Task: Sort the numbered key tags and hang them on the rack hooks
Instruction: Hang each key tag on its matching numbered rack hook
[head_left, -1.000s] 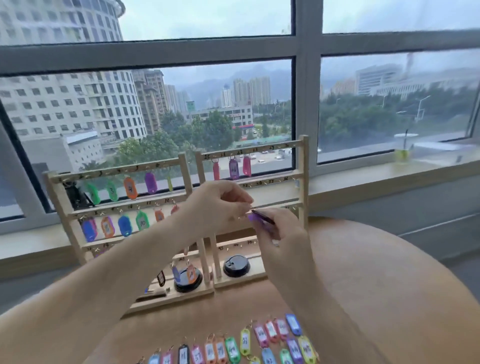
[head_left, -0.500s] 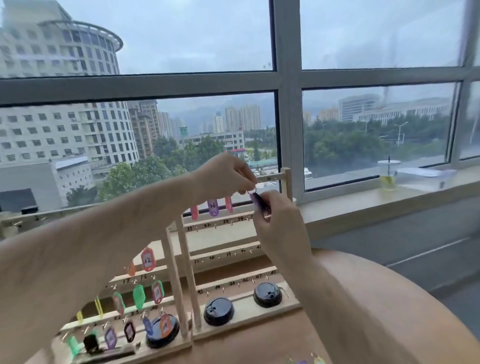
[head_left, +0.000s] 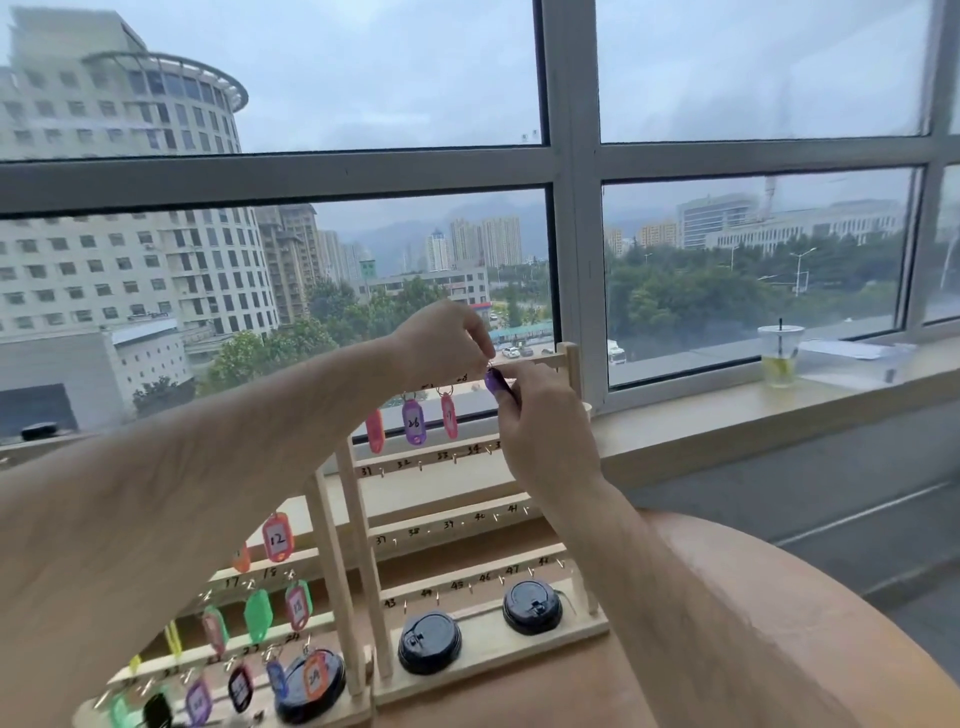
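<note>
Both arms of the person are bare. The left forearm (head_left: 208, 493) is uncovered along all its visible length, from the wrist to the left border of the view. It looks very broad there, because it is close to the camera. A few faint long shadows run along its surface. The right forearm (head_left: 675, 597) is bare as well, narrow at the wrist and wider toward the bottom border. The left hand (head_left: 441, 343) and the right hand (head_left: 540, 431) are also uncovered, and the knuckles show as small rounded bumps. The fingernails are too small and too blurred to judge.
</note>
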